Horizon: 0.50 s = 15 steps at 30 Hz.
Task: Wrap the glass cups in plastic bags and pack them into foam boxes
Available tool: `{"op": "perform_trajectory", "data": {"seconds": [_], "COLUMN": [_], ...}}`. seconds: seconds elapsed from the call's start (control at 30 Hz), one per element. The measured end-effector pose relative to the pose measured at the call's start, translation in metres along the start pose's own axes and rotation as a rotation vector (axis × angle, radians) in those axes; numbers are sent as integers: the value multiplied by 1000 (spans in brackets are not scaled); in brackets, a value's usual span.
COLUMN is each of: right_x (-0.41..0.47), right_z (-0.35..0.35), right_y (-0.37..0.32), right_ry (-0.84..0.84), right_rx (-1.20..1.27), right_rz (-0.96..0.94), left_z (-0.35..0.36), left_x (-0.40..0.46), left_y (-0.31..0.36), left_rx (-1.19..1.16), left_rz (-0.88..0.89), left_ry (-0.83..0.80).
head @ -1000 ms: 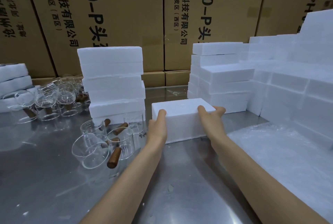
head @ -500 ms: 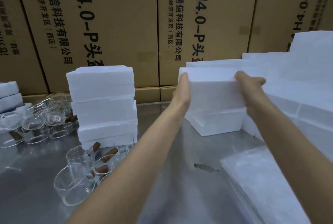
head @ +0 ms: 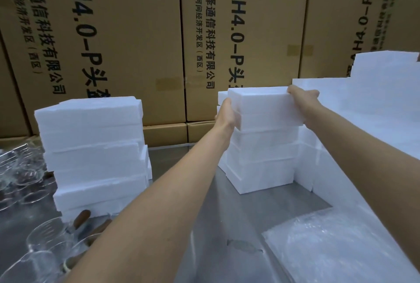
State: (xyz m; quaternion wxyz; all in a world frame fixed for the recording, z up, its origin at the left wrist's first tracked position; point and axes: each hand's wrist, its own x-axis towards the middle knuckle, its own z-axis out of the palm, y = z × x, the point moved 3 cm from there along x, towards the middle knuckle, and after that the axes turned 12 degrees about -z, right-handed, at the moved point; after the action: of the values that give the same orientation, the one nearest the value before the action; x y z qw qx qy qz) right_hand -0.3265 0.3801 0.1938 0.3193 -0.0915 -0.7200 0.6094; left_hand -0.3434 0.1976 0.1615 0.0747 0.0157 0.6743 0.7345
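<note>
Left hand [head: 225, 114], right hand [head: 301, 96] grip foam box [head: 264, 107] ends, atop stack [head: 261, 157].

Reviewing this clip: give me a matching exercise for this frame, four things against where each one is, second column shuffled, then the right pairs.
Things:
1. foam box held in both hands
2. left foam stack
3. glass cups
4. plastic bags

Places:
A. lying flat on the steel table, lower right
B. at the top of the middle stack, between left hand and right hand
C. lower left corner, in front of a foam stack
D. standing left of the person's arms

Pairs: 1-B, 2-D, 3-C, 4-A
</note>
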Motion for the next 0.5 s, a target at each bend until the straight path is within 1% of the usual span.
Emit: {"op": "perform_trajectory", "data": {"seconds": [0.27,0.5], "right_x": [15,20], "right_z": [7,10], "right_y": [13,25], "right_ry": [-11,26], "right_rx": [-20,-51], "right_rz": [-24,-34], "left_z": [-1,1], "left_x": [22,23], "left_y": [-6,-10], "left_rx": [-38,-15], "left_rz": [-25,39], "left_ry": [-16,-45]}}
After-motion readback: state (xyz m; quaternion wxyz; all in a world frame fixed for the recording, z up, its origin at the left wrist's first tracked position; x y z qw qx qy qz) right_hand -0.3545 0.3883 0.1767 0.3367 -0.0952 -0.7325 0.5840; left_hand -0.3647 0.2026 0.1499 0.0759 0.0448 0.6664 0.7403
